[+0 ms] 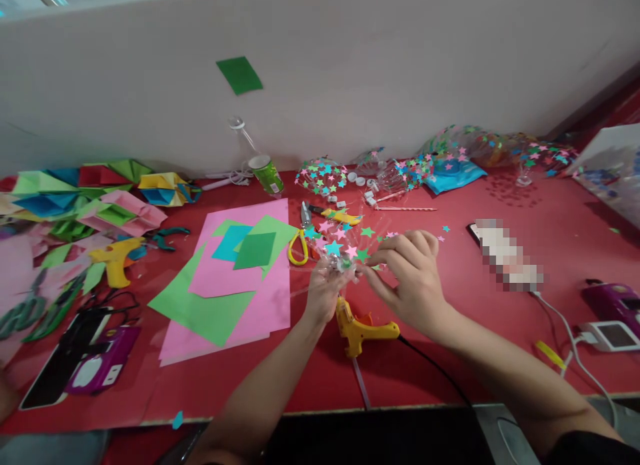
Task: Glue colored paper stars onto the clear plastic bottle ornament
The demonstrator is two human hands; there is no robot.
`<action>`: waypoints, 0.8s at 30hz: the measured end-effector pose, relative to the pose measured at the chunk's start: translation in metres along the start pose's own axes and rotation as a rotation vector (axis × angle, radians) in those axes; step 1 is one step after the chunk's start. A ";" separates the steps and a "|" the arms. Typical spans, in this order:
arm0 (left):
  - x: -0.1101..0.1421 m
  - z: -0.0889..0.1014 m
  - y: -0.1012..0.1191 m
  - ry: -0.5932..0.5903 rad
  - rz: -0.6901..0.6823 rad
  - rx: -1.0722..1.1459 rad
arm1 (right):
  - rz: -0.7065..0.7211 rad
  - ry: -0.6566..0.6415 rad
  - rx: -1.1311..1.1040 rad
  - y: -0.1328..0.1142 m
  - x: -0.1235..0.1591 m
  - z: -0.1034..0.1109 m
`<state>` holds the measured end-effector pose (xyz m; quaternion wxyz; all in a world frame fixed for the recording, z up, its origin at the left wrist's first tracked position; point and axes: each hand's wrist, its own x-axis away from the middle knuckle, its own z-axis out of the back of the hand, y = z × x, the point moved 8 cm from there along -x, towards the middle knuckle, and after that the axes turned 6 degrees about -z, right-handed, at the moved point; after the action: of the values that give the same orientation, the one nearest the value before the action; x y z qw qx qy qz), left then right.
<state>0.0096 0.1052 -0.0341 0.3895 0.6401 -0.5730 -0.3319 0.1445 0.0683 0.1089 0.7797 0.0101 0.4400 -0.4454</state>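
Observation:
My left hand [324, 288] is closed around the narrow end of a clear plastic bottle-like piece [345, 235] covered with pink, teal and green stars. My right hand [407, 278] is at the same end, thumb and forefinger brought together by the opening. What lies between those fingertips is too small to make out. Just below both hands, a yellow hot glue gun [363, 331] lies on the red table [310, 378], a glue stick trailing from it. Yellow-handled scissors [299, 246] and a yellow utility knife [341, 216] lie beyond my left hand, partly behind the plastic piece.
Pink and green paper sheets [175, 338] lie to the left. Folded paper shapes [123, 211] and another glue gun [117, 259] are farther left. More star-covered plastic pieces [321, 176] line the wall, beside a green can [267, 175]. A phone [505, 255] with a cable lies right.

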 end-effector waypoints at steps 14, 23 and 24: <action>-0.001 0.001 0.004 -0.012 -0.007 0.002 | -0.016 -0.032 -0.080 -0.001 -0.001 0.003; -0.002 0.004 0.000 -0.015 -0.011 0.015 | 0.027 -0.020 -0.009 -0.001 0.001 -0.004; -0.002 0.005 -0.001 -0.012 -0.016 0.024 | 0.041 -0.020 -0.011 -0.002 0.001 -0.006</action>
<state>0.0056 0.1069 -0.0369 0.3757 0.6474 -0.5741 -0.3318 0.1396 0.0685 0.1051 0.7932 0.0102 0.4343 -0.4268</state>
